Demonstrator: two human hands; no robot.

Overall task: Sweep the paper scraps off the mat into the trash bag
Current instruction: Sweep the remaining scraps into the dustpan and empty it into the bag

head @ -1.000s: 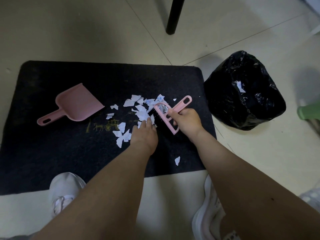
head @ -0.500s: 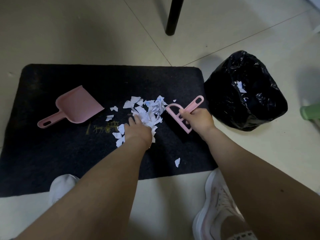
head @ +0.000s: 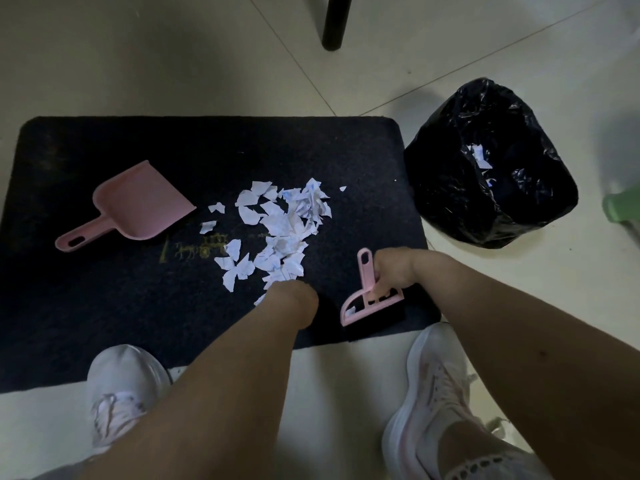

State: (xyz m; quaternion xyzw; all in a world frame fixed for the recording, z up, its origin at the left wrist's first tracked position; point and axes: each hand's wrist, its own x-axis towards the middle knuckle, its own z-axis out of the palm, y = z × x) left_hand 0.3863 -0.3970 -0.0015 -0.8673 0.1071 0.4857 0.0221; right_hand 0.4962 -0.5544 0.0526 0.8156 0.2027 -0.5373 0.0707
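A home: doormat (head: 104, 306) on pale tiled floor (head: 138, 57).

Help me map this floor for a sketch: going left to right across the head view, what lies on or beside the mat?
Pink dustpan → pile of paper scraps → pink brush held by the right hand → black trash bag → green object at the right edge.

pink dustpan (head: 138, 202) and brush (head: 367, 299), white paper scraps (head: 284, 226), black mat (head: 104, 299) with gold carriage motif (head: 201, 249), black trash bag (head: 491, 168).
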